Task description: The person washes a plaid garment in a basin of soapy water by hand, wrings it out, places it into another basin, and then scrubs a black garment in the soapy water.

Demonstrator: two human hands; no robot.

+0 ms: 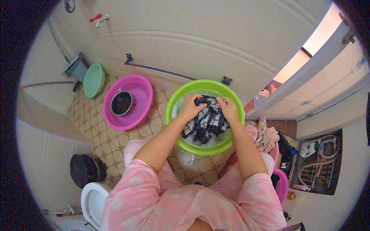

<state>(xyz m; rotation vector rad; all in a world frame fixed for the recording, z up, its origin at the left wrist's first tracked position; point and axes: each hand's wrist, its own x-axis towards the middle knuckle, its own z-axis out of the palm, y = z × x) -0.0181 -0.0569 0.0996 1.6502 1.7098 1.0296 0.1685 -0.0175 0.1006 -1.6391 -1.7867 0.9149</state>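
A green plastic basin (205,151) stands on the tiled floor before me, with sudsy water in it. In the water lies a wet black-and-white patterned garment (208,118), partly bunched up. My left hand (192,108) grips the garment's upper left part, thumb pointing inward. Across from it, my right hand (227,108) grips the upper right edge of the same cloth. Between the two hands the fabric hangs down into the suds. Its lower parts are partly under the foam.
Left of the green basin stands a pink basin (141,101) holding a round dark-filled bowl (121,103). A mint-green basin (94,80) leans farther left. Piled pink laundry (267,137) lies at right, near a magenta tub (281,186). A white toilet (94,203) is at lower left.
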